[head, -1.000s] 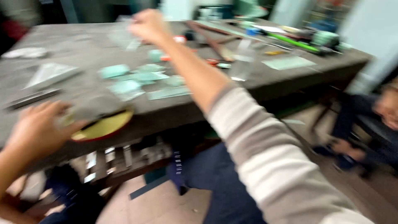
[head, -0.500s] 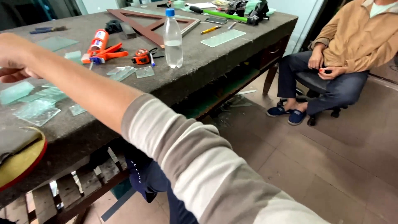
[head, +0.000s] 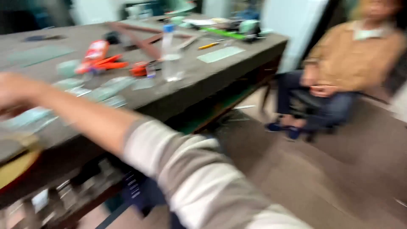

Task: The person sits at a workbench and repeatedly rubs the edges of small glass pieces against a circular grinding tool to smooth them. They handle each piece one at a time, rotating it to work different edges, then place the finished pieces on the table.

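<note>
The picture is motion-blurred. My right hand [head: 15, 93] is stretched out to the far left, at the frame's edge, over the grey worktable [head: 212, 80]. It hovers above small pale green glass pieces [head: 101, 91] scattered on the tabletop. The blur hides whether its fingers hold anything. My striped sleeve fills the lower middle of the view. My left hand is out of sight.
A clear water bottle [head: 171, 55] stands mid-table beside an orange sealant tube [head: 96, 53] and a brown wooden frame [head: 140, 40]. A glass pane [head: 220, 54] lies near the far corner. A yellow disc [head: 15, 169] sits at the near left edge. A person in a tan jacket [head: 347, 63] sits at the right.
The view has swung to the right, bringing the seated person in. My left hand has left the picture. My right arm stays reaching left across the table.
</note>
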